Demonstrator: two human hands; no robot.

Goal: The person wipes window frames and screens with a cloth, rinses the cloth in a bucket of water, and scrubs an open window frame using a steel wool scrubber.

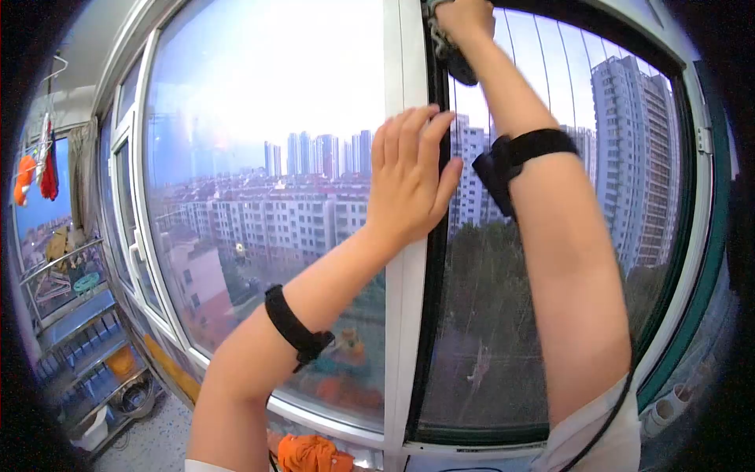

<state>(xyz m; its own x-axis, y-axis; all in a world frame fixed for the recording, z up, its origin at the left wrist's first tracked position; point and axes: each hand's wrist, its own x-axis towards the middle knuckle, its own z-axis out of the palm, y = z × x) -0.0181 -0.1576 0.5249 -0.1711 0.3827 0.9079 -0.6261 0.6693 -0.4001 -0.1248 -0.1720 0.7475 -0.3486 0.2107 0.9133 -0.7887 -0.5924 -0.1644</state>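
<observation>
My left hand [409, 175] lies against the white window frame post [405, 315], palm toward it, fingers pointing up and slightly apart, holding nothing. Higher up, my right hand [467, 20] is at the top of the dark-edged window opening [434, 346], its fingers closed. A chain-like grey item [437, 33] and a dark rounded object [462, 69] hang beside and below the right hand; what exactly the fingers hold is partly hidden. Each forearm wears a black strap.
A large glass pane [259, 236] is at the left, with buildings outside. Orange cloth [311, 454] sits below the sill. Shelves [79, 338] and hanging red and orange items [49, 169] are at far left. Pots [664, 411] stand at lower right.
</observation>
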